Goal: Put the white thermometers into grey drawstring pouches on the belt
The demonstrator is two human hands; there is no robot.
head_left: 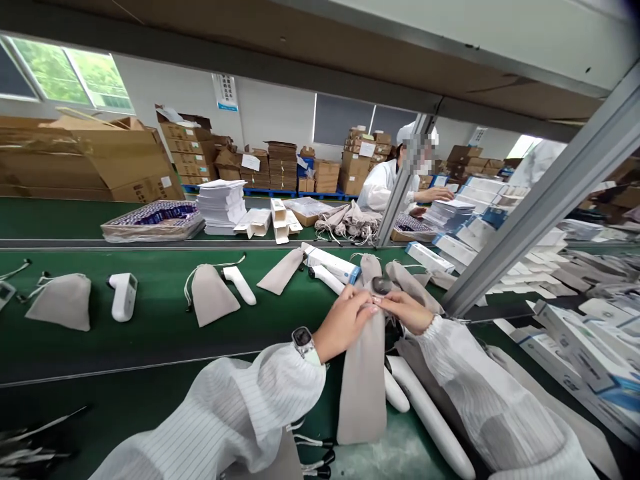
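Note:
Between my two hands hangs a long grey fabric drawstring pouch point(363, 393), its closed end toward me. My left hand point(343, 323) is closed on the pouch's upper end from the left. From the right, my right hand point(409, 312) pinches the same end, thumb and fingers meeting the left ones. A dark rounded end point(382, 285) shows just beyond my fingertips; what it belongs to is partly hidden. Below my right forearm lies a white handheld thermometer point(430, 417), with another white handle point(397, 392) beside it.
On the green belt lie grey pouches point(213, 297) and white thermometers point(123, 297). A white box point(333, 263) sits beyond my hands. A metal post point(540, 190) slants on the right, near stacked boxes point(590, 347). A co-worker point(383, 187) handles papers across the line.

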